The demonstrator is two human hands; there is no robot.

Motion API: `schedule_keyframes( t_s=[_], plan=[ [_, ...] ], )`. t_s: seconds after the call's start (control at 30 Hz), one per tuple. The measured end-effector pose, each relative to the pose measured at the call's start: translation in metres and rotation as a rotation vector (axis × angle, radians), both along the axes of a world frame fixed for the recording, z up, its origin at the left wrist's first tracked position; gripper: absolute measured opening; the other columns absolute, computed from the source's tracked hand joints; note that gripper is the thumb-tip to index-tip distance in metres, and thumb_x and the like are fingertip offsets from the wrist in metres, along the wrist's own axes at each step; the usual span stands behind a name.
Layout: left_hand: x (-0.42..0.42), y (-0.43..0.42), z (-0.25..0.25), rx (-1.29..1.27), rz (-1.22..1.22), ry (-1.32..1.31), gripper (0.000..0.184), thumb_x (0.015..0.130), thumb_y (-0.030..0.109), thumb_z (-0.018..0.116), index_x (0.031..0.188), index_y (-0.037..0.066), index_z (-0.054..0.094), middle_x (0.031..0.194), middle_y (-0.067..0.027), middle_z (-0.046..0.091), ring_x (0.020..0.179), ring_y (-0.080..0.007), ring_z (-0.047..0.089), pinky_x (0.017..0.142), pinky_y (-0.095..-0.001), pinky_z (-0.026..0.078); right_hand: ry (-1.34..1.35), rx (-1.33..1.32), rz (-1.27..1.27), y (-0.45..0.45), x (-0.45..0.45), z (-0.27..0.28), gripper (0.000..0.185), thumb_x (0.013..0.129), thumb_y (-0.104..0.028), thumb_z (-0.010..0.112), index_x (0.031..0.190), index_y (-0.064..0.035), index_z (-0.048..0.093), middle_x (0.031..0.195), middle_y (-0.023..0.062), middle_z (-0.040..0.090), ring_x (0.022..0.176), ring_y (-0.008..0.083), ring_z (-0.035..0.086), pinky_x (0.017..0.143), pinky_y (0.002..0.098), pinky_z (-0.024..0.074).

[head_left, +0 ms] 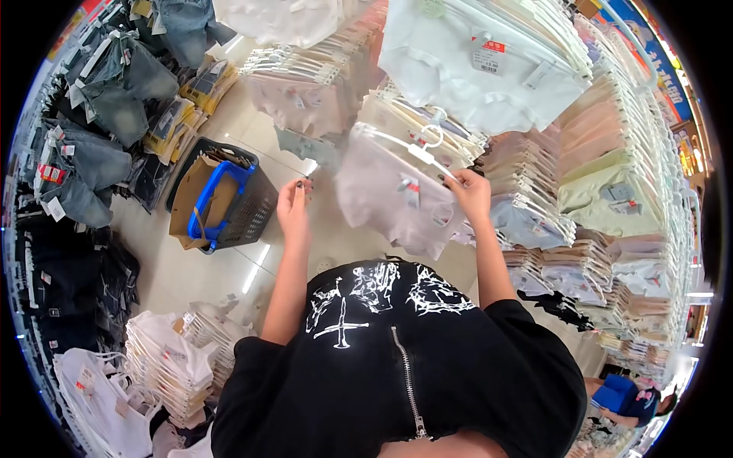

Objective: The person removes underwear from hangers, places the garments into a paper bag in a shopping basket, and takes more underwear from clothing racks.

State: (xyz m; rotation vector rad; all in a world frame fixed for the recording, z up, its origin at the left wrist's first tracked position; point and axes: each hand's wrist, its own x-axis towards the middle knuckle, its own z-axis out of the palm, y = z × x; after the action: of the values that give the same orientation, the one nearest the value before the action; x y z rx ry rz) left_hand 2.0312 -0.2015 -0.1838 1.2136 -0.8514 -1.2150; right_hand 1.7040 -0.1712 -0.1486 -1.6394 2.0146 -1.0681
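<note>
My right hand is closed on the right end of a white plastic hanger. From this hanger hangs a pale pinkish-grey pair of underpants with a small red-and-white tag, held in front of my body and slightly blurred. My left hand is raised to the left of the underpants, apart from them. Its fingers are loosely bent and a little apart, with nothing visible in them. Just beyond are more light-coloured underpants on hangers, including a large white pair with a red price label.
On the floor to the left stands a dark shopping basket with blue handles and a cardboard box in it. Denim shorts line the left rack. Rows of hung underwear fill the right. A person is at the lower right.
</note>
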Motion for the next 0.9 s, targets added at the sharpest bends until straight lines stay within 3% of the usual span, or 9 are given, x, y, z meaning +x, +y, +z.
schedule_keyframes(
  t_s=[0.17,0.43,0.57,0.63,0.7,0.73,0.77,0.9],
  plan=[
    [-0.013,0.037,-0.007,0.102,0.008,-0.048,0.014,0.090,0.017,0.046,0.096,0.008,0.056,0.093,-0.0015,0.059,0.084,-0.0090,0.054,0.071,-0.0237,0.042,0.136,0.018,-0.059,-0.027,-0.031,-0.007,0.020,0.071,-0.024,0.067,0.081,-0.0065,0.066,0.073,0.0136,0.062,0.066,0.0292,0.060,0.060,0.0349,0.0464],
    [-0.018,0.100,-0.017,0.224,0.208,-0.045,0.014,0.089,0.016,0.047,0.095,0.008,0.056,0.088,-0.0021,0.059,0.080,-0.0094,0.054,0.069,-0.0234,0.043,0.161,0.033,-0.016,-0.055,-0.043,-0.025,0.017,0.072,-0.023,0.066,0.082,-0.0093,0.065,0.074,0.0114,0.062,0.067,0.0295,0.060,0.062,0.0332,0.0470],
    [-0.019,0.115,-0.023,0.269,0.236,-0.037,0.015,0.089,0.015,0.046,0.096,0.007,0.056,0.088,-0.0029,0.059,0.080,-0.0096,0.054,0.069,-0.0234,0.042,0.135,-0.199,0.123,-0.056,-0.060,-0.043,0.019,0.072,-0.016,0.066,0.088,-0.0071,0.064,0.081,0.0103,0.062,0.073,0.0259,0.060,0.067,0.0312,0.0467],
    [-0.020,0.120,-0.024,0.278,0.250,-0.019,0.015,0.089,0.015,0.046,0.097,0.007,0.056,0.088,-0.0031,0.059,0.080,-0.0097,0.054,0.069,-0.0231,0.042,0.238,-0.299,0.165,-0.058,-0.065,-0.047,0.024,0.073,-0.012,0.066,0.095,-0.0058,0.063,0.091,0.0117,0.061,0.081,0.0247,0.058,0.075,0.0330,0.0448],
    [-0.019,0.118,-0.023,0.267,0.271,-0.003,0.016,0.088,0.015,0.046,0.098,0.006,0.056,0.087,-0.0030,0.059,0.079,-0.0096,0.054,0.069,-0.0227,0.042,0.501,-0.441,0.121,-0.053,-0.053,-0.030,0.025,0.074,-0.010,0.064,0.099,-0.0058,0.062,0.099,0.0123,0.058,0.092,0.0275,0.053,0.083,0.0371,0.0408],
    [-0.017,0.119,-0.025,0.251,0.283,-0.013,0.016,0.089,0.015,0.046,0.098,0.006,0.056,0.086,-0.0029,0.059,0.078,-0.0095,0.054,0.069,-0.0224,0.042,0.492,-0.528,0.114,-0.051,-0.045,-0.027,0.025,0.074,-0.008,0.062,0.099,-0.0051,0.061,0.101,0.0134,0.056,0.095,0.0301,0.051,0.085,0.0400,0.0382],
    [-0.015,0.117,-0.029,0.237,0.291,-0.024,0.016,0.089,0.015,0.046,0.097,0.006,0.056,0.086,-0.0028,0.059,0.078,-0.0094,0.054,0.069,-0.0221,0.042,0.474,-0.619,0.111,-0.053,-0.036,-0.030,0.023,0.075,-0.006,0.060,0.097,-0.0044,0.061,0.098,0.0126,0.057,0.093,0.0291,0.051,0.083,0.0395,0.0386],
    [0.013,0.108,-0.041,0.254,0.297,-0.067,0.015,0.088,0.014,0.047,0.097,0.005,0.055,0.085,-0.0022,0.060,0.077,-0.0088,0.054,0.067,-0.0215,0.042,0.368,-0.581,0.329,-0.058,0.038,-0.035,0.019,0.071,-0.002,0.059,0.089,-0.0068,0.061,0.095,0.0112,0.056,0.092,0.0282,0.051,0.081,0.0395,0.0382]
  ],
)
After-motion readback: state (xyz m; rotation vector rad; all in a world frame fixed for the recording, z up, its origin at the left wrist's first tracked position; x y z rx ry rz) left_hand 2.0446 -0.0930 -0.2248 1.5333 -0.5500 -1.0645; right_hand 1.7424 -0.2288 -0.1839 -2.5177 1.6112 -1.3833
